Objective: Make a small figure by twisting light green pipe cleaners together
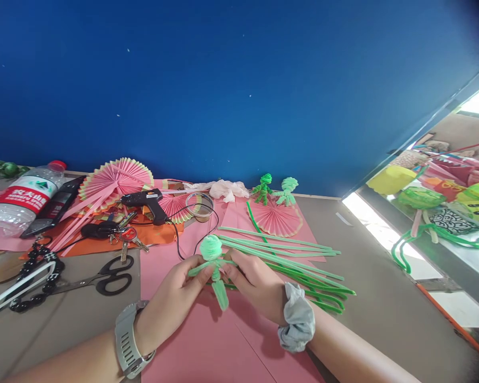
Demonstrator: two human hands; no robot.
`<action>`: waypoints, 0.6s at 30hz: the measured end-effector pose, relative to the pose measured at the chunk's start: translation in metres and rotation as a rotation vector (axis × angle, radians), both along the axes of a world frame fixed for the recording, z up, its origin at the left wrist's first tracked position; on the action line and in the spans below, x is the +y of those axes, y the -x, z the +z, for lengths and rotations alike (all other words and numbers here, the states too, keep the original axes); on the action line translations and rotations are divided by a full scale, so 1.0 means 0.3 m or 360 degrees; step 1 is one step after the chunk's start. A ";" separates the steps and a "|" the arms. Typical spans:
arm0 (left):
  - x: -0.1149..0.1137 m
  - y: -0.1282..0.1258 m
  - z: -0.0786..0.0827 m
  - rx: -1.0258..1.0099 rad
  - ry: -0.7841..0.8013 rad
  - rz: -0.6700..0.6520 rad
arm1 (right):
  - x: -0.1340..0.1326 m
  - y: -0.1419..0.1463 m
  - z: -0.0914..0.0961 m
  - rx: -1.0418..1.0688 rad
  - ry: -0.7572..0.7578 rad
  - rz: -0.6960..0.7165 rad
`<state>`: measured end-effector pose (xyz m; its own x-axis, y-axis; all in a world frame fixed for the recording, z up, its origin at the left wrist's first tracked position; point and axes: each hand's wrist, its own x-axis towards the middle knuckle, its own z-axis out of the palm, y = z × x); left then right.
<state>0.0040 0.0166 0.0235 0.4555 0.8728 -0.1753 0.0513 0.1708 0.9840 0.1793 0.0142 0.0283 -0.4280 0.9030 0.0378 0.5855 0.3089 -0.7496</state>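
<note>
A light green pipe-cleaner figure (211, 249) is held up between my two hands, above pink paper (199, 340). It has a round coiled head, two arms sticking out sideways and a looped lower end that points down. My left hand (183, 284) pinches it at the arm and body on the left. From the other side, my right hand (249, 274) pinches the right arm close to the body. Light green pipe cleaners (295, 250) lie beside and behind my right hand, with darker green pipe cleaners (323, 295) among them.
Two finished-looking green figures, one dark (262, 189) and one light (287, 190), stand near a pink paper fan (277, 219). Leftward lie a glue gun (149, 202), keys (130, 236), scissors (112, 276), black beads (30, 303) and a plastic bottle (24, 197). A blue panel (207, 96) rises behind.
</note>
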 end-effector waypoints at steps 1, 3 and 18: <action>0.001 0.001 0.000 0.0046 -0.0039 0.0025 | -0.005 0.006 -0.010 -0.0003 -0.0016 -0.0048; 0.001 0.003 0.002 0.0102 -0.0082 0.0048 | -0.017 0.016 -0.023 -0.0010 -0.0039 -0.0110; -0.005 0.020 0.048 -0.0399 0.0129 -0.0112 | 0.060 -0.113 0.086 0.0103 0.0631 0.0561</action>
